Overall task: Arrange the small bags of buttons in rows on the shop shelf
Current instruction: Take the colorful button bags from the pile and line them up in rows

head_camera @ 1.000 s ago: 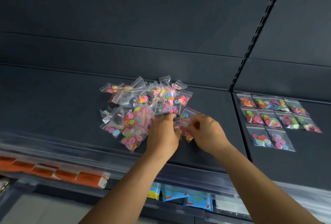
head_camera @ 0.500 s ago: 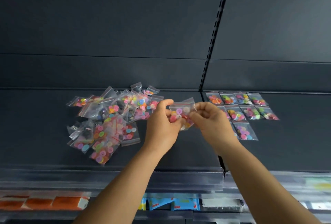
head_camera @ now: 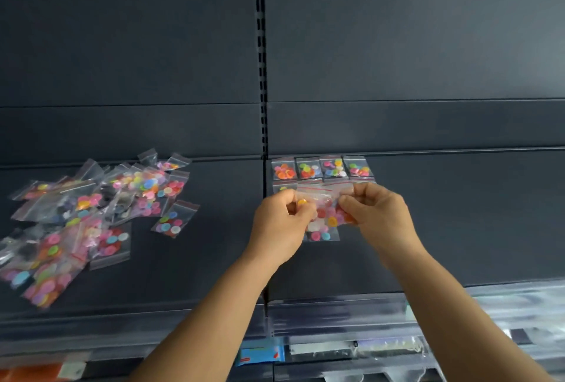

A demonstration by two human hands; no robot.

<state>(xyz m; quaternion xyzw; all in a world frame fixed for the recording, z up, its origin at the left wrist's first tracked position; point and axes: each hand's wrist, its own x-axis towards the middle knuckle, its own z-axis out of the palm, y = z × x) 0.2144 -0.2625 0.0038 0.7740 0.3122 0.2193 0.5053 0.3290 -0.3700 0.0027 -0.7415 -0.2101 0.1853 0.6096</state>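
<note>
Shelf front edge: the clear price rail (head_camera: 336, 310) runs along the near lip of the shelf (head_camera: 458, 229), with blurred stock below it.
Left hand: the left hand (head_camera: 279, 222) has thumb and fingers (head_camera: 289, 198) curled, pinching the left top corner of the held bag (head_camera: 325, 213).
Right hand: the right hand (head_camera: 379, 216) mirrors it, pinching the right top corner, so the bag hangs between the two hands.
Held bag: a small clear zip bag of mixed buttons, red seal strip uppermost, long axis running top to bottom, held above the right shelf section.
Key relation: the bag hangs in front of and over the near part of the arranged rows (head_camera: 322, 167); any open slot is hidden behind the hands, so I cannot tell which side it lies. Both hands are equally near.
Arranged rows: the back row shows four bags flat, side by side, against the back panel (head_camera: 397, 125); nearer rows are mostly hidden.
Loose pile: the unsorted pile (head_camera: 91, 216) lies well apart on the left shelf section, beyond the slotted upright (head_camera: 260, 76).
Judgement: placement looks close; lowering flat while keeping the seal strip parallel to the back row matters most.
</note>
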